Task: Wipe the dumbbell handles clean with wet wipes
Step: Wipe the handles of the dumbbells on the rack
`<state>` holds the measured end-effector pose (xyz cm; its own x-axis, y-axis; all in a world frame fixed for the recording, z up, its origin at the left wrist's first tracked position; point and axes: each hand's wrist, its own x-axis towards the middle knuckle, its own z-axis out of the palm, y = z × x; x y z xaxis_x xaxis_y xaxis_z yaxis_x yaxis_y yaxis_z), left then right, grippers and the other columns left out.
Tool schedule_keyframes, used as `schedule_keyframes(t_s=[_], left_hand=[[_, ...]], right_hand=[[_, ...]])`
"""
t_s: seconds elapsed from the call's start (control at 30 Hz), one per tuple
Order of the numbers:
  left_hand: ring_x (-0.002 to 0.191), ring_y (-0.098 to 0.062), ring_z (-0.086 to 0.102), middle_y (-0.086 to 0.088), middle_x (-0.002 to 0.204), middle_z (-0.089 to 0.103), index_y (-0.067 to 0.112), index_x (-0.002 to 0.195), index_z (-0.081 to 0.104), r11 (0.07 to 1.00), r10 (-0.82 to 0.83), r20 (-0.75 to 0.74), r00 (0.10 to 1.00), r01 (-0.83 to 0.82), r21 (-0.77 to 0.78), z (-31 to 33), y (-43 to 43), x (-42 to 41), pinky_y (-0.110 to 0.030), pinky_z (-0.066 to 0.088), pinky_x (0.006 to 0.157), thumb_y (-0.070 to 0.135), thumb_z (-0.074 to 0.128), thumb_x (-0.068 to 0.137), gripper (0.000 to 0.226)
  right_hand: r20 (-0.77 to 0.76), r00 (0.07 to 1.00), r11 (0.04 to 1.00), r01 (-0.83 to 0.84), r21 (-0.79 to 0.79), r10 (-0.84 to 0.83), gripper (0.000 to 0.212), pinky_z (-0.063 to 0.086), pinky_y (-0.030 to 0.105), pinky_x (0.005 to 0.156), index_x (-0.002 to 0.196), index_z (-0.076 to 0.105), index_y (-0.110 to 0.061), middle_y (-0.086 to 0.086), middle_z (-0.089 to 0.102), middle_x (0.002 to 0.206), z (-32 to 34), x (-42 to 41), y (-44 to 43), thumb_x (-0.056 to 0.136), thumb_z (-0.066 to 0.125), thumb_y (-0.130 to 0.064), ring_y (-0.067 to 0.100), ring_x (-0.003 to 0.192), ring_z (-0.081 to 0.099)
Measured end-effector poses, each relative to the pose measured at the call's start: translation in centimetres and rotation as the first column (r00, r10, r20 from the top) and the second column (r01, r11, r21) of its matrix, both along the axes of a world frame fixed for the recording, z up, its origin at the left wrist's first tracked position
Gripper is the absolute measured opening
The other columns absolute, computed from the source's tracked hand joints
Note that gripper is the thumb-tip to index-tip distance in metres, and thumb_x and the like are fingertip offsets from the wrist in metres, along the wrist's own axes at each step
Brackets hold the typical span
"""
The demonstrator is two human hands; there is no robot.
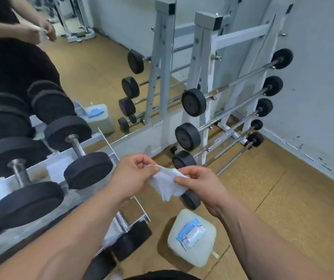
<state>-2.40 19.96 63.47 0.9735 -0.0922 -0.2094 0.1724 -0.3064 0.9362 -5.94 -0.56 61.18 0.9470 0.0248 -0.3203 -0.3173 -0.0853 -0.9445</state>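
A white wet wipe (167,183) hangs stretched between both hands in front of me. My left hand (133,174) pinches its upper left corner and my right hand (200,184) pinches its right edge. To the left, black dumbbells lie on a white rack (103,138); the nearest dumbbell (88,168) shows a metal handle (76,146), and another dumbbell (28,203) with a metal handle (19,171) lies beside it. A blue and white pack of wet wipes (191,233) sits on a translucent plastic canister (198,257) on the floor below my hands.
A white stand (206,77) holding several barbells with black ends leans at the wall on the right. A mirror (81,63) behind the dumbbell rack reflects a person holding a wipe. Brown floor (273,199) spreads out to the right.
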Motion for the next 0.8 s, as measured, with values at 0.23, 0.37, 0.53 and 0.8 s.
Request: schedule_keyframes(t_s=[0.23,0.37,0.53,0.8], left_hand=[[0.056,-0.007,0.055,0.003,0.06,0.065,0.007,0.08,0.072,0.992,0.109,-0.096,0.989,-0.114,-0.051,-0.5,14.5,4.4,-0.017,0.046,0.052,0.011,0.077,0.087,0.009],[0.068,-0.011,0.063,-0.001,0.073,0.07,0.013,0.081,0.074,0.96,0.187,-0.214,0.959,-0.225,-0.168,-2.0,19.4,6.1,-0.02,0.05,0.057,0.011,0.073,0.092,0.01],[0.072,-0.024,0.062,-0.008,0.079,0.069,0.012,0.08,0.072,0.877,0.41,-0.297,0.862,-0.462,-0.131,-4.0,23.1,8.0,-0.025,0.053,0.053,0.012,0.071,0.093,0.013],[0.078,-0.02,0.065,0.0,0.094,0.068,0.027,0.099,0.065,0.825,0.563,-0.216,0.797,-0.527,0.206,-5.9,25.0,11.4,-0.031,0.05,0.064,0.035,0.072,0.091,0.013]], right_hand=[[-0.035,0.999,0.999,-0.027,-0.031,0.026,0.023,0.053,0.044,0.08,0.075,0.067,-0.02,0.004,0.061,0.078,-0.1,5.3,13.3,0.084,0.069,-0.04,0.022,0.081,0.058],[-0.048,0.995,0.996,-0.084,-0.017,0.084,0.021,0.055,0.056,0.084,0.089,0.07,-0.019,0.009,0.069,0.09,-0.4,8.7,18.5,0.087,0.064,-0.039,0.022,0.084,0.064],[-0.128,0.975,0.981,-0.175,0.08,0.184,0.028,0.059,0.039,0.077,0.11,0.067,-0.018,0.007,0.076,0.098,-1.2,12.9,22.4,0.086,0.073,-0.005,0.027,0.091,0.073],[-0.073,0.962,0.959,-0.268,-0.088,0.262,0.008,0.056,0.033,0.079,0.094,0.075,-0.024,-0.004,0.073,0.09,-3.2,22.3,26.3,0.093,0.067,-0.024,0.014,0.087,0.066]])
